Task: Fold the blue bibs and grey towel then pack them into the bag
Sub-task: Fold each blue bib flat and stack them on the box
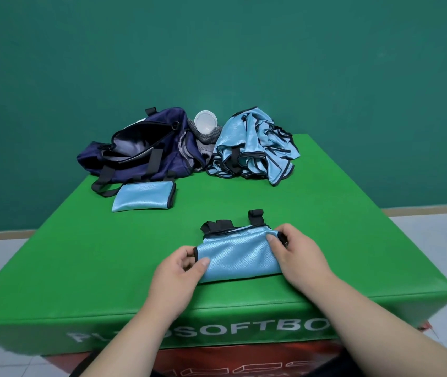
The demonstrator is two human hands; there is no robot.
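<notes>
A light blue bib with black trim (240,255) lies partly folded near the front edge of the green soft box (80,254). My left hand (181,276) pinches its left edge and my right hand (298,257) grips its right end. A folded blue bib (143,197) rests in front of the open navy bag (138,148) at the back left. A heap of unfolded blue bibs (255,148) sits at the back right. The grey towel (204,140) is bunched between bag and heap.
A white round-lidded container (206,122) stands on the grey towel behind the bag. The bag's black straps (105,183) trail toward the folded bib. A green wall is behind; pale floor lies on both sides of the box.
</notes>
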